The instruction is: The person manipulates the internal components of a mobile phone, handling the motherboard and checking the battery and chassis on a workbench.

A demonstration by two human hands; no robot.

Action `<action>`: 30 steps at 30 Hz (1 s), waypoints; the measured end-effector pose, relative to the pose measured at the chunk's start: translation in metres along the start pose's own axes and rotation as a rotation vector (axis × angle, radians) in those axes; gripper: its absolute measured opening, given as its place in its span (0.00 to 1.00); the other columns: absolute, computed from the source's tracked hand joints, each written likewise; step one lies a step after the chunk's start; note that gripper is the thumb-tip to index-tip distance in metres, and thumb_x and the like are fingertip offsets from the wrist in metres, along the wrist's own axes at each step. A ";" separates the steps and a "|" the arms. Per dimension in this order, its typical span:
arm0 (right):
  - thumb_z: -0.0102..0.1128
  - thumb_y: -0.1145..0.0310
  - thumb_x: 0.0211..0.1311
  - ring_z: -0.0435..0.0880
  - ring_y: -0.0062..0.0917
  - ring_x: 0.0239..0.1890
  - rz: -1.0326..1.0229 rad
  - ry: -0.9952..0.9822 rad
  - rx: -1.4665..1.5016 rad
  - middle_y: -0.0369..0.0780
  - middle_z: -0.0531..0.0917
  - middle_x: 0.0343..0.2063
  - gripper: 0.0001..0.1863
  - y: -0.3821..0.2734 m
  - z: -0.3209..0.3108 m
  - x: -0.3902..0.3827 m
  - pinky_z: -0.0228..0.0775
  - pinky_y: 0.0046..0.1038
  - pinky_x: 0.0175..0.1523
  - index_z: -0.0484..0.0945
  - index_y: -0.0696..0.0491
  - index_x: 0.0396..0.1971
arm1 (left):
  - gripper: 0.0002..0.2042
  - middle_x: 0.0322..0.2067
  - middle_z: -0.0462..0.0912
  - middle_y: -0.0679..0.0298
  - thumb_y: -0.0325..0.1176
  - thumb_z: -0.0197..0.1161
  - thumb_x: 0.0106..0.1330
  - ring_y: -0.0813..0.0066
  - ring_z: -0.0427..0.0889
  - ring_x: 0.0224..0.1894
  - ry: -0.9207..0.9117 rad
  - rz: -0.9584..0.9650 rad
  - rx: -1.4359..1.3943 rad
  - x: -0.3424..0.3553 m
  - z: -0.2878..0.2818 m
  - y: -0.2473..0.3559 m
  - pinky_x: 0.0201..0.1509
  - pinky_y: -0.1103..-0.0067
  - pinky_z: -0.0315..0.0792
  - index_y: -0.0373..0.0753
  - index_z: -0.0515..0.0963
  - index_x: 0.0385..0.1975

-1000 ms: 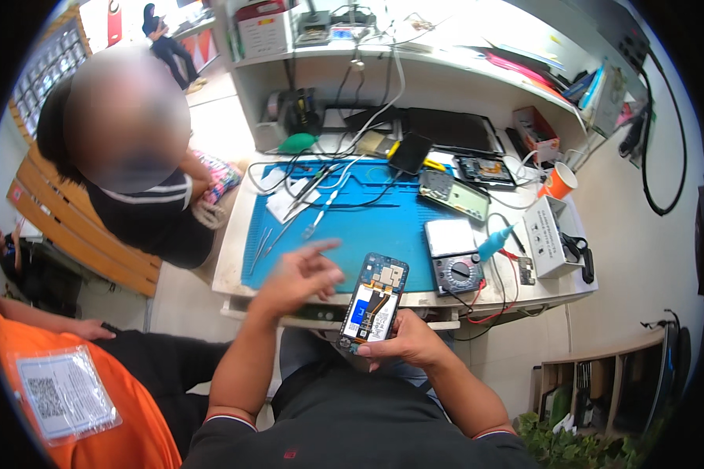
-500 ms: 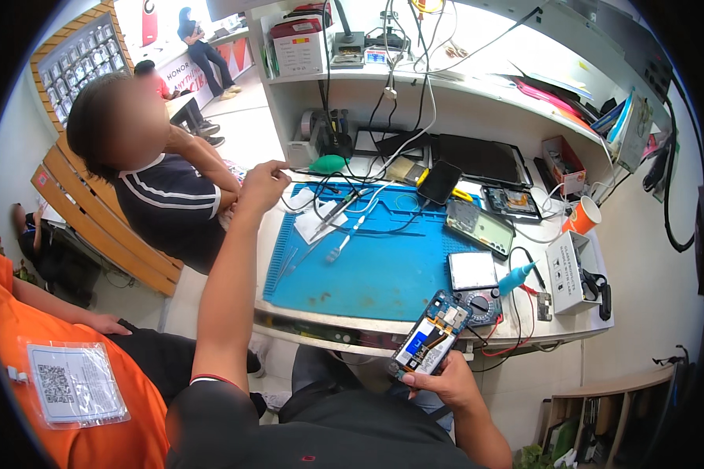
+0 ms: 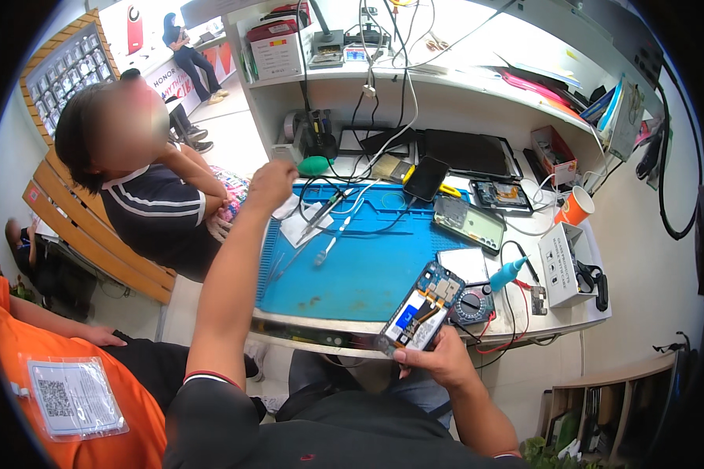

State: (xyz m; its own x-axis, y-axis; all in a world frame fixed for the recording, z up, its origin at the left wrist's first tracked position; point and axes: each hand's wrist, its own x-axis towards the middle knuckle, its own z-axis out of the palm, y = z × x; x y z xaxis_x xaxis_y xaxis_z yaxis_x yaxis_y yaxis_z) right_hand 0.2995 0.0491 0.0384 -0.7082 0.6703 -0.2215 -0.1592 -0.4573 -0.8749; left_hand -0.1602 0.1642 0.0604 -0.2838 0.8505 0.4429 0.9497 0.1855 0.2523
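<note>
In my right hand [image 3: 444, 361] is an opened smartphone [image 3: 419, 319], its circuit board and battery exposed, tilted over the front edge of the bench. The thumb lies along its lower end. My left hand [image 3: 271, 187] is stretched out over the far left of the bench with its fingers curled together. Whatever lies between them is too blurred and small to make out. Beside its fingertips are a green blower bulb [image 3: 314, 166] and black cables [image 3: 317, 180]. A small brush [image 3: 332, 241], a pen-like tool [image 3: 326, 211] and white paper [image 3: 296, 229] lie on the blue work mat [image 3: 352, 281].
Right of the mat stand a multimeter [image 3: 472, 305], a blue bottle [image 3: 508, 273] and a white box [image 3: 559, 270]. Another opened phone [image 3: 469, 224] and a black phone [image 3: 426, 178] lie behind. A person [image 3: 152, 207] sits at the left; another in orange [image 3: 62, 344] is close by.
The view has shifted slightly. My left hand has drawn a little back toward me from the blower bulb and cables, its fingers more curled. My right hand still holds the opened smartphone.
</note>
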 end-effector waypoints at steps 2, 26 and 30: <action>0.77 0.80 0.58 0.88 0.25 0.34 -0.019 0.019 -0.012 0.41 0.88 0.38 0.18 -0.002 0.001 0.010 0.86 0.29 0.32 0.82 0.62 0.47 | 0.10 0.39 0.89 0.53 0.34 0.62 0.74 0.61 0.88 0.43 0.090 -0.141 -0.350 0.002 -0.015 0.001 0.51 0.68 0.80 0.37 0.84 0.48; 0.75 0.72 0.64 0.88 0.23 0.35 -0.148 0.161 0.290 0.36 0.89 0.35 0.11 -0.008 0.021 0.089 0.84 0.29 0.40 0.85 0.56 0.44 | 0.05 0.29 0.85 0.62 0.28 0.75 0.68 0.77 0.80 0.27 0.199 0.079 -0.766 -0.210 -0.053 0.176 0.31 0.80 0.72 0.34 0.88 0.37; 0.75 0.71 0.64 0.88 0.23 0.35 -0.156 0.145 0.287 0.35 0.89 0.35 0.11 -0.004 0.022 0.091 0.83 0.30 0.41 0.85 0.54 0.44 | 0.05 0.29 0.86 0.61 0.27 0.75 0.67 0.76 0.82 0.28 0.241 0.114 -0.734 -0.211 -0.048 0.175 0.31 0.79 0.73 0.34 0.88 0.37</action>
State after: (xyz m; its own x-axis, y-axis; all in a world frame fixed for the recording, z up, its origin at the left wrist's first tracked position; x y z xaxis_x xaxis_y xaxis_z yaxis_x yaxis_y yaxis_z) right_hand 0.2209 0.0991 0.0307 -0.5588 0.8113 -0.1719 -0.4587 -0.4750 -0.7510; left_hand 0.0592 -0.0066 0.0521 -0.2903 0.6986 0.6540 0.6681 -0.3413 0.6612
